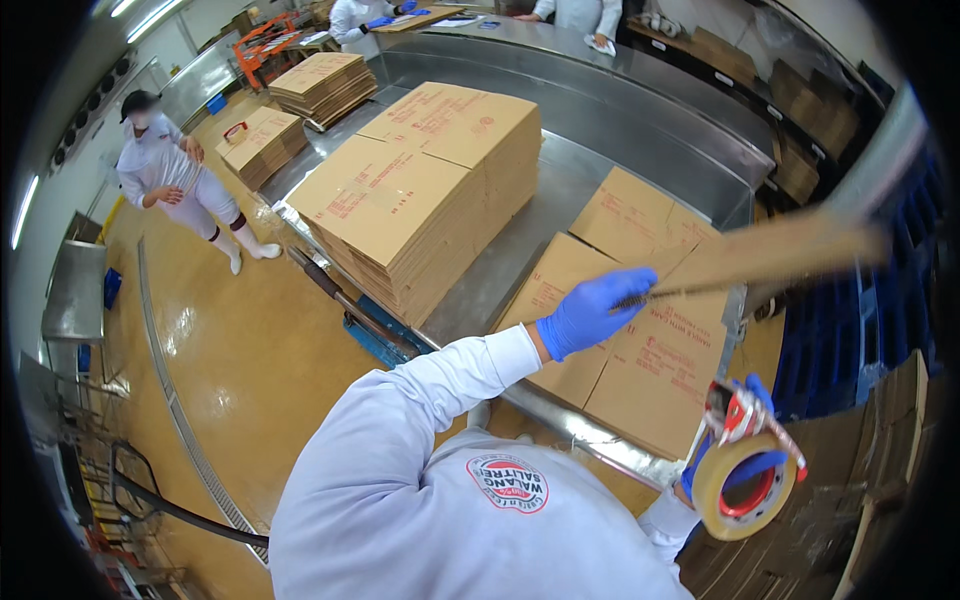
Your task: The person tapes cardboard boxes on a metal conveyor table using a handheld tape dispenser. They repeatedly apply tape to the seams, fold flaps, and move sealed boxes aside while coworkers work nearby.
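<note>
My left hand (596,313), in a blue glove, grips the edge of a flattened cardboard box (772,251), tilted up and blurred towards the right. Beneath it, more flattened cardboard boxes (652,375) with red print lie at the near right end of a metal table (480,262). At the lower right my right hand (731,457), gloved too, holds a hand-held tape dispenser (739,412) with a wide roll of clear tape (705,487). The dispenser and roll partly hide its fingers.
A tall stack of flattened boxes (465,217) stands mid-table. Smaller stacks (322,79) (262,146) lie beyond, one bearing another tape dispenser (235,133). A person (176,169) stands left; others (360,19) (581,19) are across the table. Blue pallets (847,330) stand right.
</note>
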Available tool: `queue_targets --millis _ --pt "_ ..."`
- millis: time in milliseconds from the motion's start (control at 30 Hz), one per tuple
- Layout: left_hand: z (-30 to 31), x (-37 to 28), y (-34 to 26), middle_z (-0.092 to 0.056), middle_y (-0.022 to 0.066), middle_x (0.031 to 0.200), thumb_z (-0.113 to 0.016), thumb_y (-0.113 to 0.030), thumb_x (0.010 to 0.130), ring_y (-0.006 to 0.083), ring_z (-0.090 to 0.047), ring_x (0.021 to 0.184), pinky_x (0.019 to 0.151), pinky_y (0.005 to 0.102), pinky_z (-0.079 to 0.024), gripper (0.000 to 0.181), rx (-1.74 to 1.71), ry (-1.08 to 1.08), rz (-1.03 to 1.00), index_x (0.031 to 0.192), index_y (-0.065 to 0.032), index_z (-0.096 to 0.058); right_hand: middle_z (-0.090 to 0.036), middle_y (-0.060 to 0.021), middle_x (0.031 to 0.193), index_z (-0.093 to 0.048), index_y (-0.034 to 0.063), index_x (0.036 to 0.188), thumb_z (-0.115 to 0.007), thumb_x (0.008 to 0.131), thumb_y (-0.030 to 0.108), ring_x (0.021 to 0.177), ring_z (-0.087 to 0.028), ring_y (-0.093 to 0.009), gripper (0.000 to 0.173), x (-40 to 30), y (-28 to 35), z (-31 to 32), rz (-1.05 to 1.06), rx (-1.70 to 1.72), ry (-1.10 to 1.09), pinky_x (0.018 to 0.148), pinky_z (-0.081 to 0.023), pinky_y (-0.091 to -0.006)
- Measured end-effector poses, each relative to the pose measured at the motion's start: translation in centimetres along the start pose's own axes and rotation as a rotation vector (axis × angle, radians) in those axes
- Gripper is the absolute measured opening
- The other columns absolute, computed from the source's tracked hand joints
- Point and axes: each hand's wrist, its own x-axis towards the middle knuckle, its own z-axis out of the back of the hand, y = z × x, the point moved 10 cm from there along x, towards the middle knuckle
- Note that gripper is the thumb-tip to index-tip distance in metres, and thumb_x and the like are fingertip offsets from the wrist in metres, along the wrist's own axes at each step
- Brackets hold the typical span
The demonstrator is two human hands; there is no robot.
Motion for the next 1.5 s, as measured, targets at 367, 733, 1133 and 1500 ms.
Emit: queue_targets --millis 367,733,1133,1500 --pt "1.5 -7.2 6.4 -0.033 0.0173 0.145 -0.052 -0.066 0.08 0.0328 -0.04 0.128 0.106 0.0489 -0.032 0.091 -1.776 0.211 0.791 0.143 -0.0039 -0.029 -0.057 -0.0106 0.121 -0.027 0.0013 0.143 -0.085 0.065 0.029 0.112 -0.054 -0.026 0.101 -3.9 -9.8 -3.2 0.247 -1.285 -0.053 0.099 -0.041 -0.0381" --pt "-13.9 -21.5 17.3 -0.066 0.0147 0.101 -0.065 -0.032 0.083 0.0266 -0.064 0.09 0.078 0.0372 -0.05 0.039 0.069 0.802 0.845 0.103 0.0014 -0.063 -0.055 -0.0105 0.12 -0.026 0.0095 0.137 -0.07 0.081 0.034 0.113 -0.051 -0.026 0.075 -12.2 -37.5 2.1 -0.677 0.3 -0.309 0.097 -0.041 -0.0435" --pt "-12.9 -21.1 16.6 -0.064 0.005 0.101 -0.057 -0.034 0.092 0.0138 -0.06 0.09 0.083 0.0259 -0.047 0.039 -0.734 0.303 1.33 0.114 -0.0023 -0.058 -0.065 -0.0065 0.097 -0.064 0.0036 0.102 -0.061 0.09 0.018 0.092 -0.061 -0.016 0.019 -1.1 -26.3 -1.5 -0.427 0.302 -0.147 0.082 -0.049 -0.0273" --pt "-4.1 -26.4 26.3 -0.064 0.0057 0.093 -0.056 -0.031 0.093 0.0112 -0.054 0.085 0.079 0.0267 -0.043 0.04 -0.38 -0.029 1.222 0.108 0.0057 -0.061 -0.059 -0.0105 0.109 -0.065 0.0026 0.105 -0.06 0.081 0.003 0.107 -0.056 -0.022 0.025 2.0 -33.3 -13.0 -0.24 -0.111 0.073 0.095 -0.046 -0.0331"
